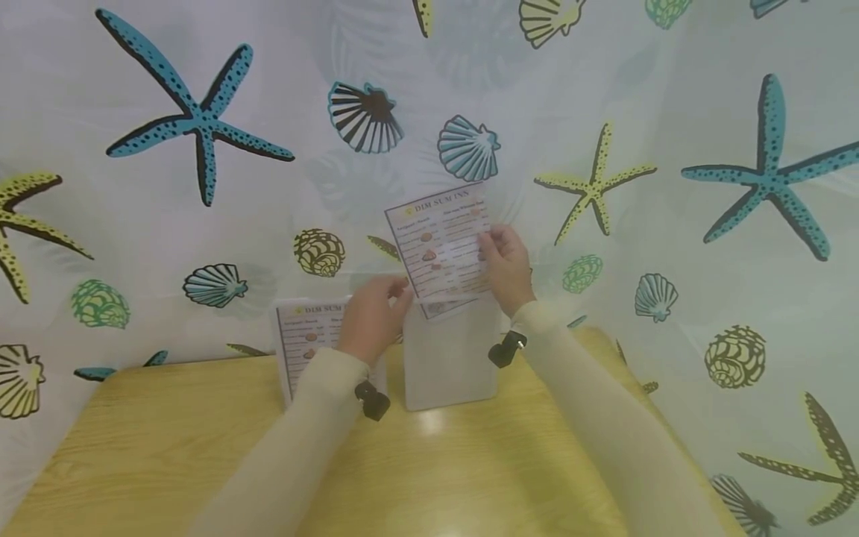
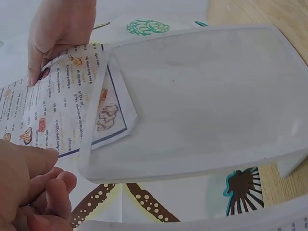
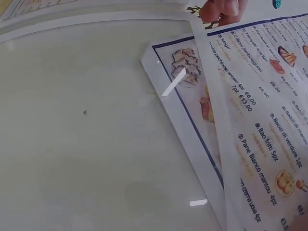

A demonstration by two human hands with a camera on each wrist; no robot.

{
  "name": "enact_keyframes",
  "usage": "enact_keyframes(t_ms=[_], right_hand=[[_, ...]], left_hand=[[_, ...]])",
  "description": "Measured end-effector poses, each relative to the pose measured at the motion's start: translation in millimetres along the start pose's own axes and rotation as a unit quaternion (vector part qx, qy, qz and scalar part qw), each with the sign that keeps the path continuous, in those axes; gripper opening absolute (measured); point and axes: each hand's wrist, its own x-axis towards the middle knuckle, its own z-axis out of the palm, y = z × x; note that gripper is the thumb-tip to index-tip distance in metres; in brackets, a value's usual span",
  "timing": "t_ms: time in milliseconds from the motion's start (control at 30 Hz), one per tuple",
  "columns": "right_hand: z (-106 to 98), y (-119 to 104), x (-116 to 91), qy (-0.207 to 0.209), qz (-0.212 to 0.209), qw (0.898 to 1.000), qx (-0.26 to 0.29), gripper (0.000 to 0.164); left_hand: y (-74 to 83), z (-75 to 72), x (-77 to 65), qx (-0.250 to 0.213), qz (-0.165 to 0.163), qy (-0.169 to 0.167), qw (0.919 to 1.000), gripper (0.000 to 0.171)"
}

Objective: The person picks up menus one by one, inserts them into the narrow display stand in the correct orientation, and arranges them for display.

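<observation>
My right hand (image 1: 508,268) pinches a printed menu sheet (image 1: 436,242) headed "DIM SUM INN" by its right edge, thumb in front. Held tilted, the sheet has its lower corner inside the top opening of a clear menu holder (image 1: 451,358) standing on the table. In the left wrist view, that corner of the menu sheet (image 2: 110,115) shows through the holder's panel (image 2: 192,101). My left hand (image 1: 376,317) is at the sheet's lower left edge beside the holder's top corner; its fingers (image 2: 41,161) are loosely bent, with a fingertip right at the paper's edge.
Left of the holder stands a second menu holder (image 1: 295,358) with a similar menu in it, partly hidden by my left hand and sleeve. Both stand toward the back of the wooden table (image 1: 188,425). Behind hangs a curtain (image 1: 268,209) printed with shells and starfish.
</observation>
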Motion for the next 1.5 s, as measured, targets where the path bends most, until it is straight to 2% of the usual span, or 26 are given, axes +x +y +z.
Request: enact_keyframes(t_ms=[333,533,833,1233,1500], right_hand=[[-1.9,0.8,1.2,-0.030,-0.011,0.999,-0.008,0.027],[-11.4,8.2,4.4,-0.031,-0.025,0.998,-0.053,0.030],[-25.7,10.0,-2.5,-0.038,-0.022,0.997,-0.069,0.025],[-32.5,23.7,-10.8,-0.052,-0.003,0.996,-0.077,0.030],[-36.4,28.8,-13.3,-0.054,0.002,0.997,-0.050,0.025]], left_hand=[[0.8,-0.5,8.5,-0.012,-0.015,0.018,0.9996,0.029],[1.2,-0.9,9.4,-0.017,-0.019,0.018,0.9995,0.028],[0.2,-2.2,12.5,-0.018,-0.015,0.016,0.9996,0.029],[3.1,-5.9,12.6,-0.027,-0.016,0.035,0.9989,0.028],[2.1,-5.4,13.0,-0.026,-0.006,0.036,0.9990,0.027]])
